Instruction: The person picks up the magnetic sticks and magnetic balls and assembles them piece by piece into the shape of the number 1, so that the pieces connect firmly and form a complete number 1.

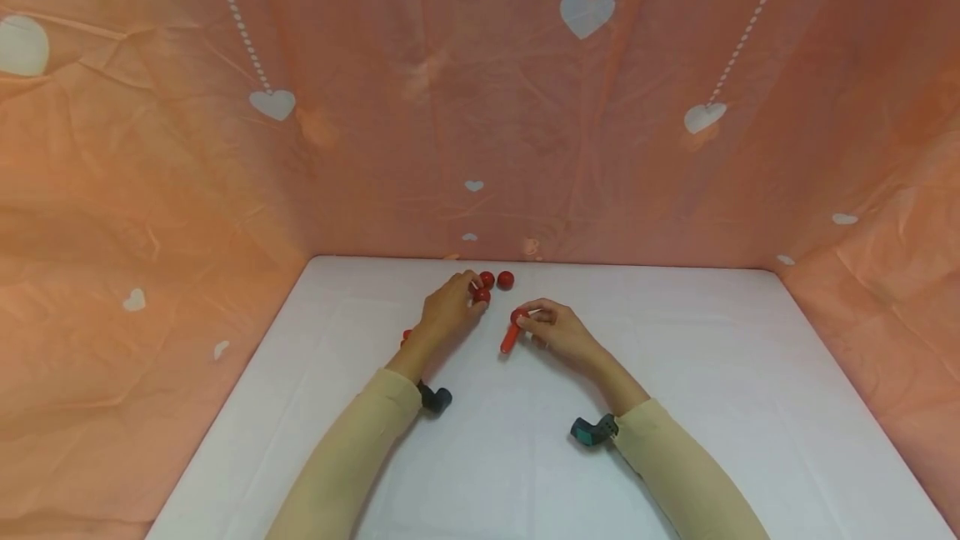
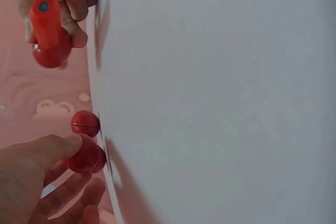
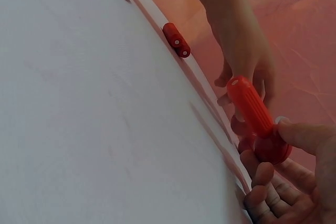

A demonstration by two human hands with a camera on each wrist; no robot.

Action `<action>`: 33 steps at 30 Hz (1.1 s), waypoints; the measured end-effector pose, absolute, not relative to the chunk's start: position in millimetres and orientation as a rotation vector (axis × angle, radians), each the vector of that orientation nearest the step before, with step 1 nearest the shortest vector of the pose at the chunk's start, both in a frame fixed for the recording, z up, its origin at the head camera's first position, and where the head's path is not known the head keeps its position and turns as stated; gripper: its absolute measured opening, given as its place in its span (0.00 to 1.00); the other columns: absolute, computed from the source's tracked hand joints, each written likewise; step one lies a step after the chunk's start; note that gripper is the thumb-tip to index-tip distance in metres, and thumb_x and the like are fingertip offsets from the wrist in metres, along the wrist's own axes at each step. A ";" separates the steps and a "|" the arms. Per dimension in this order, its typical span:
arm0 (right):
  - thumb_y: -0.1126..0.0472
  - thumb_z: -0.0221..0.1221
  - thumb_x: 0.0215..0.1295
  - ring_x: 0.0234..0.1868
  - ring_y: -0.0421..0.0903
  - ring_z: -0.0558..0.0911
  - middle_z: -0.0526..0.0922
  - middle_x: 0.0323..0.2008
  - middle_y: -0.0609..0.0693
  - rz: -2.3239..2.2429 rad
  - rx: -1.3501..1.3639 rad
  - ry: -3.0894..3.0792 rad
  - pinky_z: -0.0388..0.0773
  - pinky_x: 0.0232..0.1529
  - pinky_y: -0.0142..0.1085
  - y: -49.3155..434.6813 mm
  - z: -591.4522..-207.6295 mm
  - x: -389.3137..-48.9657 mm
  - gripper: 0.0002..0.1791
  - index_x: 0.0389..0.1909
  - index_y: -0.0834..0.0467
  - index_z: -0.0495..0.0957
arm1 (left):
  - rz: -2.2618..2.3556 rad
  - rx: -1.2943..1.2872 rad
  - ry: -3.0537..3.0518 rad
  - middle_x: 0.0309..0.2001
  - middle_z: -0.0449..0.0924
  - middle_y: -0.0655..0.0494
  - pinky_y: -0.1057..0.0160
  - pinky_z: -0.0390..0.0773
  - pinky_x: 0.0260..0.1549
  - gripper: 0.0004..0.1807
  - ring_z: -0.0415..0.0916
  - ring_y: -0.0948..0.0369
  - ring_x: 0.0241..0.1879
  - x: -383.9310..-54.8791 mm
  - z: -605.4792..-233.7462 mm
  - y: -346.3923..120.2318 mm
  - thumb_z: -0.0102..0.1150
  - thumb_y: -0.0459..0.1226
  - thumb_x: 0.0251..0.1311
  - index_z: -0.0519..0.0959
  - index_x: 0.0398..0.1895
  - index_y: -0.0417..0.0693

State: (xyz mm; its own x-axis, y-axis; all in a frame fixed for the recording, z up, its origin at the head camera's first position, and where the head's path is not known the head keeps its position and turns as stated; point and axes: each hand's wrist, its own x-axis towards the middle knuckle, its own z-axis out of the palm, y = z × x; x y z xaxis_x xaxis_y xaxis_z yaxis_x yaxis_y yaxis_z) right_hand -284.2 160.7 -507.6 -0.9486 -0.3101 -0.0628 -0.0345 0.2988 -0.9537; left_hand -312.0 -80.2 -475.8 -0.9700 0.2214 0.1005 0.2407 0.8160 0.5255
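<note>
While the right hand pinches the round end of a red peg near the middle of the frame, its long part slanting down to the white table, the left hand holds a red ball between thumb and fingers just left of it. Two more red balls lie close behind. I think the loose balls could roll away if a finger knocks them, since they are so near

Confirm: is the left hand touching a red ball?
Touching. The left wrist view shows the left hand with thumb and fingers pinching a red ball.
</note>
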 end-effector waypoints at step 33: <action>0.51 0.66 0.77 0.33 0.47 0.80 0.88 0.41 0.53 -1.671 -0.289 2.383 0.78 0.38 0.37 160.5 -503.6 -283.1 0.19 0.61 0.58 0.82 | -1.268 -0.560 -2.951 0.51 0.87 0.56 0.53 0.84 0.48 0.14 0.83 0.58 0.45 -267.5 -466.6 -100.1 0.72 0.43 0.70 0.82 0.56 0.60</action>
State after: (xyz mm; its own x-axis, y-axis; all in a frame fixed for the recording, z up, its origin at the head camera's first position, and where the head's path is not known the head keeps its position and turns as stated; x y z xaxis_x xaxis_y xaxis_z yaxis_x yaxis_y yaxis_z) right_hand -283.1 160.5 -503.6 -0.9572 -0.2821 -0.0640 -0.0360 0.3356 -0.9413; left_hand -267.5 -100.1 -466.6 -0.9341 0.3561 0.0260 0.2640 0.6398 0.7218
